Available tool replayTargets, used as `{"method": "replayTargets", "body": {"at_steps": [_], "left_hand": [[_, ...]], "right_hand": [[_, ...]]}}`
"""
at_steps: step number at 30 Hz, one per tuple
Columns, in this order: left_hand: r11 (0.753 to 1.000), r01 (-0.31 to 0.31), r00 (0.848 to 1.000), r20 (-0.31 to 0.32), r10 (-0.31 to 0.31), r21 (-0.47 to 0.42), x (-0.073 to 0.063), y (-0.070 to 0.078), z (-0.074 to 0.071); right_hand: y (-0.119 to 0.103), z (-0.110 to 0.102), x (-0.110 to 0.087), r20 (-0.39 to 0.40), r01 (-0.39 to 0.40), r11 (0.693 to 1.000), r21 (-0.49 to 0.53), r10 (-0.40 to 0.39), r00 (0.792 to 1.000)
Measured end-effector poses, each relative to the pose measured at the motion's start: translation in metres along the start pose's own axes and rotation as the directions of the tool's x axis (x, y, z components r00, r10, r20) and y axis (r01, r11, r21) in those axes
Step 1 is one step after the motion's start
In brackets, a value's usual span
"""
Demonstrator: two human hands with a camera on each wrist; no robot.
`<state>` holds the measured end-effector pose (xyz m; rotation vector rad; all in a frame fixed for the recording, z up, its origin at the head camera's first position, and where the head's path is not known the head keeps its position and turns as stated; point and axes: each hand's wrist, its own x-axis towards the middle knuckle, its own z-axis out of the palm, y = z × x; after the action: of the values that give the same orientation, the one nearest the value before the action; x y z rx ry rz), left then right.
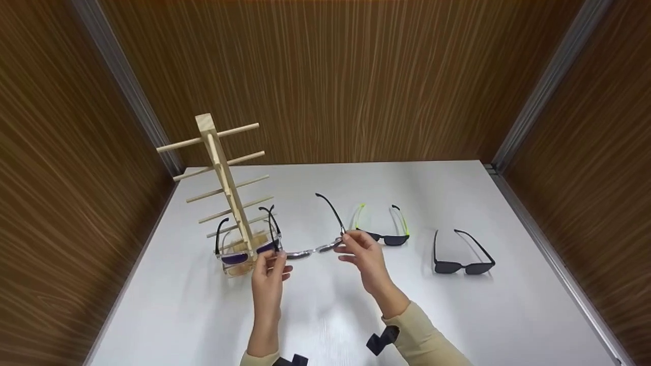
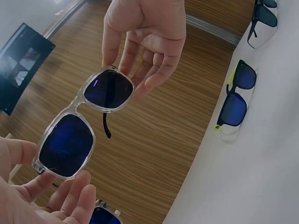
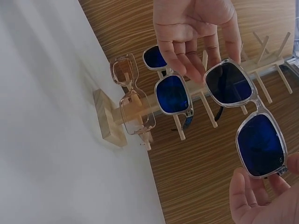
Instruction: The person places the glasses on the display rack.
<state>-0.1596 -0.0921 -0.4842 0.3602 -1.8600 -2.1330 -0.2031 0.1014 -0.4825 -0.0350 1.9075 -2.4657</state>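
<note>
A pair of sunglasses (image 1: 299, 254) with a clear frame, dark blue lenses and black temples is held up between both hands, its temples unfolded and pointing away. My left hand (image 1: 269, 277) pinches one end of the frame by the hinge. At the other end, my right hand (image 1: 367, 259) pinches the opposite hinge corner. Left of the hands stands a wooden display rack (image 1: 224, 175) with several pegs. Low on it hang clear-framed sunglasses with blue lenses (image 3: 172, 93), and beneath those a pair with a pale pinkish frame (image 3: 138, 114).
Sunglasses with neon-green temples (image 1: 395, 240) lie on the white table (image 1: 325, 310), just beyond the right hand. Farther right are black sunglasses (image 1: 463, 268). Wood-grain panels (image 1: 325, 81) enclose the back and both sides.
</note>
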Motion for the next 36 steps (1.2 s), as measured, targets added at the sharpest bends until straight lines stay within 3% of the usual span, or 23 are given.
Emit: {"method": "replayTargets", "body": {"at_steps": [11,19,28,36], "left_hand": [[0.997,-0.064,0.996,-0.058,0.066,0.035,-0.011,0.012,-0.014],[0.994,-0.07,0.994,-0.08,0.076,0.081,-0.013,0.025,-0.022],[0.988,-0.086,0.985,-0.14,0.104,0.128,-0.009,0.03,-0.033],[0.988,-0.116,0.972,-0.192,0.134,0.104,-0.003,0.032,-0.043]], "right_hand": [[-0.004,0.017,0.001,0.078,-0.013,1.0,0.02,0.011,0.997],[-0.008,0.027,0.005,0.125,-0.026,0.998,0.052,0.019,0.992],[-0.009,0.048,0.013,0.159,-0.072,0.997,0.035,0.066,0.985],[-0.006,0.066,0.02,0.179,-0.09,0.996,0.012,0.087,0.98]]}}
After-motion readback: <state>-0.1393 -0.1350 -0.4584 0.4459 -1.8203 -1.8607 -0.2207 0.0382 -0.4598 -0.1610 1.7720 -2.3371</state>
